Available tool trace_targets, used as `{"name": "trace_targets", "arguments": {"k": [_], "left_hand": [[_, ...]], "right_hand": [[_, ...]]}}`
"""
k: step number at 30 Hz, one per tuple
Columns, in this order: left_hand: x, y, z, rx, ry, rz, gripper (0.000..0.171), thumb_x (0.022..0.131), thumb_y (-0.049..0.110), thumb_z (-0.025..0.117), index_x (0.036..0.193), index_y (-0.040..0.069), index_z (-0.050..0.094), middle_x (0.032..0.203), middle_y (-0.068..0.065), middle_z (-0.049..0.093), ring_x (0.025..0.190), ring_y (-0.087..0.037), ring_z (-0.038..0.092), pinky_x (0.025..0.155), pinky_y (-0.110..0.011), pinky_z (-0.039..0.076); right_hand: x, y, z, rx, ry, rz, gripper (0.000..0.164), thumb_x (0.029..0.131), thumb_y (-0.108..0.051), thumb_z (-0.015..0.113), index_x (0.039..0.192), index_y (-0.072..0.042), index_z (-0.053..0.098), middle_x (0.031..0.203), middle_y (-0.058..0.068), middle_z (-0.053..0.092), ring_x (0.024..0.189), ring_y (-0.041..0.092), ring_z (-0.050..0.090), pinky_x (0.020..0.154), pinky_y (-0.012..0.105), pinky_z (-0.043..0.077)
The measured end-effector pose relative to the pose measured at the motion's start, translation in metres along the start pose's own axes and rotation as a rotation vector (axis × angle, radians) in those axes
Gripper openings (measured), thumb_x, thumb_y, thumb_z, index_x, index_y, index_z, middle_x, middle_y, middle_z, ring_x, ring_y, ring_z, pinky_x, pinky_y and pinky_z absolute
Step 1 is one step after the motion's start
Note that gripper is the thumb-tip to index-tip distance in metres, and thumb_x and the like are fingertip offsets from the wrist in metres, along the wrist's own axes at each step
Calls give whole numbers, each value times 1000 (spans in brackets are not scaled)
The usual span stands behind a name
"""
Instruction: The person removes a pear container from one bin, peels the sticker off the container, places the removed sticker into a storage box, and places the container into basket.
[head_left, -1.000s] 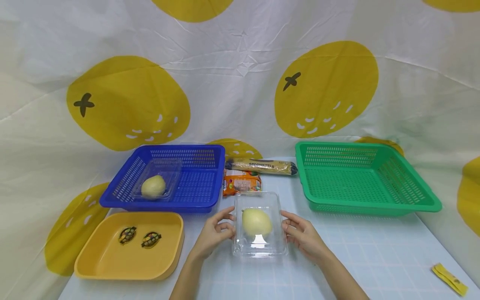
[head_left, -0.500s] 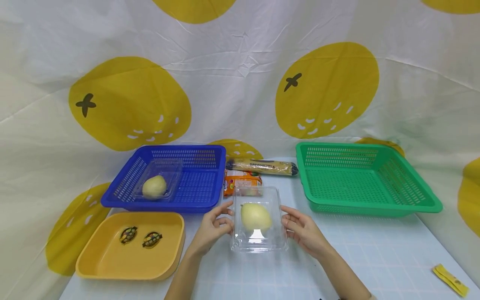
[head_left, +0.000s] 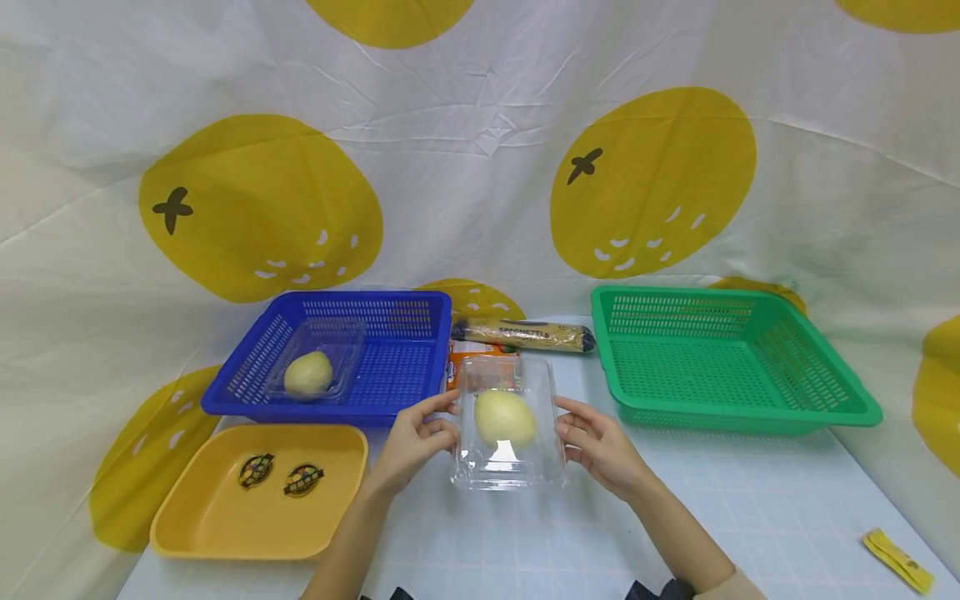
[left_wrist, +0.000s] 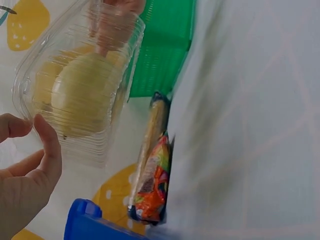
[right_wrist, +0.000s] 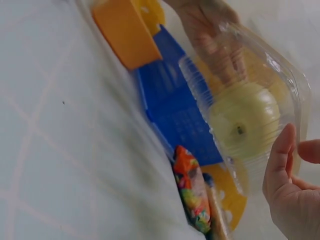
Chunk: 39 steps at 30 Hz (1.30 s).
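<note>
A clear plastic clamshell box (head_left: 507,465) with a pale yellow pear (head_left: 504,419) inside is held up over the table between both hands. My left hand (head_left: 414,442) pinches its left rim; in the left wrist view, thumb and finger meet at the rim. On the opposite side my right hand (head_left: 602,448) grips the right rim, thumb and fingers at the edge in the right wrist view. Through the ribbed plastic the pear (right_wrist: 245,120) shows its stem end. Behind the box an orange snack packet (head_left: 480,367) is partly hidden.
A blue basket (head_left: 322,408) at the back left holds another boxed pear (head_left: 307,375). In front stands a yellow tray (head_left: 247,533) with two dark labels. A spaghetti packet (head_left: 525,333) lies at the back, beside a green basket (head_left: 738,412). A yellow strip (head_left: 897,560) lies far right.
Both hands have raised the clamshell box and brought it slightly left and farther from me. It now covers more of the orange packet. The baskets and tray stay put.
</note>
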<state>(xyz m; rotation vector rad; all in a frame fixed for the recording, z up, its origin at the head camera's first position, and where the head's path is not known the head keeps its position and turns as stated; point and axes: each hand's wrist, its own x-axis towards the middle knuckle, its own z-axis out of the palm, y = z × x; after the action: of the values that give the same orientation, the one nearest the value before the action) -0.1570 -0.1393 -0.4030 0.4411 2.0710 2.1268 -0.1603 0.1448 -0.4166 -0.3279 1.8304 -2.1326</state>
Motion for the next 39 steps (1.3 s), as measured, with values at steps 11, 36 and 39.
{"name": "trace_targets", "arguments": {"k": [11,36,39], "left_hand": [[9,17,-7,35,132,-5,49,80,-11,53,129,-12,47,107,-24,56,70,-8,57,66,-20,51],[44,38,-22,78,380,-32,35,91,0,54,126,-7,55,123,-24,57,82,-8,60,76,-17,52],[49,40,-26,67,368,-30,37,92,0,53,128,-7,52,126,-25,55,85,-9,60,77,-17,51]], "right_hand": [[21,-13,5,4,-12,-4,56,95,-6,52,142,9,25,99,5,51,81,10,53,73,24,51],[81,-37,9,96,-82,-117,49,96,3,44,140,14,25,93,3,56,78,9,57,71,22,51],[88,-42,10,99,-76,-101,52,96,2,44,142,12,23,93,2,54,77,9,55,70,21,50]]}}
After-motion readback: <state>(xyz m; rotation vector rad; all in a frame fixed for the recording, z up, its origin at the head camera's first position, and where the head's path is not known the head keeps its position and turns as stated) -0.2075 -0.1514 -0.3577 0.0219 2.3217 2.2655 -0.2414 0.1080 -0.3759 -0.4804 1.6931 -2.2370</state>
